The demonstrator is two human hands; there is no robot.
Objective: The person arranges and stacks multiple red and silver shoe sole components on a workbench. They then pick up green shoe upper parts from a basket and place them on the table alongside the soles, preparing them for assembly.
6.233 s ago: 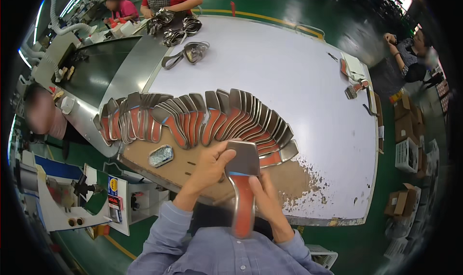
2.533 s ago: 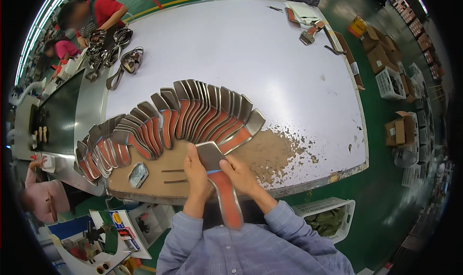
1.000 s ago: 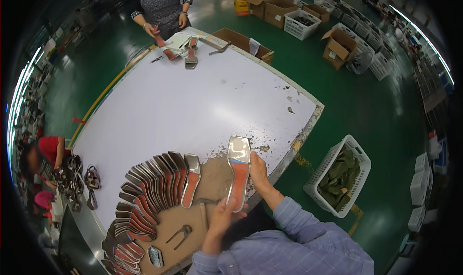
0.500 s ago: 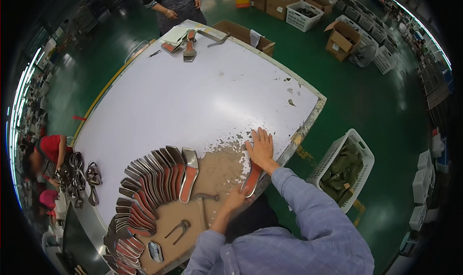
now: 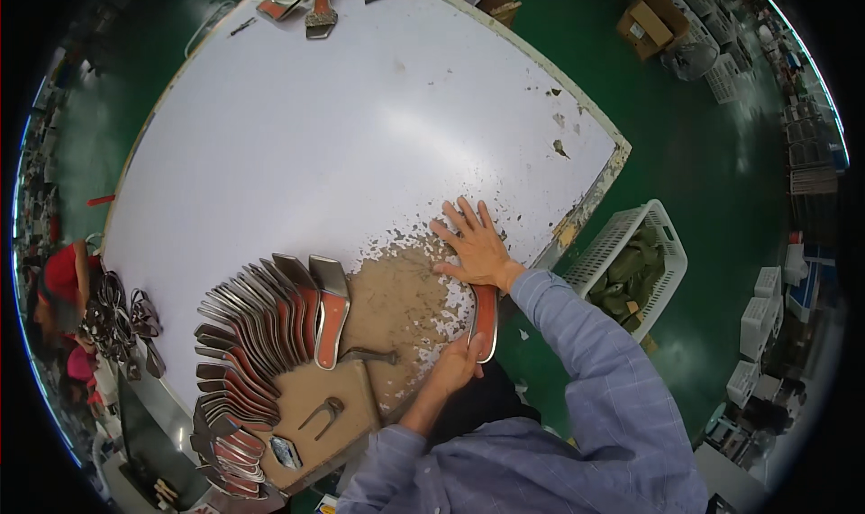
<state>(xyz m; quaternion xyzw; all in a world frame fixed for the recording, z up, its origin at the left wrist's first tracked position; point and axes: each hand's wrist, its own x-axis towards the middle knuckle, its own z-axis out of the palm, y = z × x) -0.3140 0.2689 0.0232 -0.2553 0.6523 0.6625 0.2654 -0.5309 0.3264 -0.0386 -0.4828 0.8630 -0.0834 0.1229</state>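
At the near right edge of the table, my left hand (image 5: 453, 370) is closed on the near end of a shoe sole (image 5: 485, 314) with an orange-red face and pale metallic rim. My right hand (image 5: 476, 251) lies with its fingers spread over the sole's far end, hiding that end. To the left, many similar square-toed soles (image 5: 332, 320) stand leaning together in a curved row. Between that row and my left hand is a hammer (image 5: 369, 355), only partly distinct. Pincers (image 5: 323, 415) with parted handles rest on the brown board (image 5: 356, 392).
A small dark and silver packet (image 5: 286, 452) sits beside the pincers. Dark straps (image 5: 110, 311) lie at the left. More soles (image 5: 321, 14) are at the table's far end. On the green floor to the right stands a white basket (image 5: 671, 235) of olive pieces. A person in red is at left.
The view has shifted, so the table's far end is cut off. My right hand's fingers have spread wider, and the sole is turned more upright in the picture, still in my left hand.
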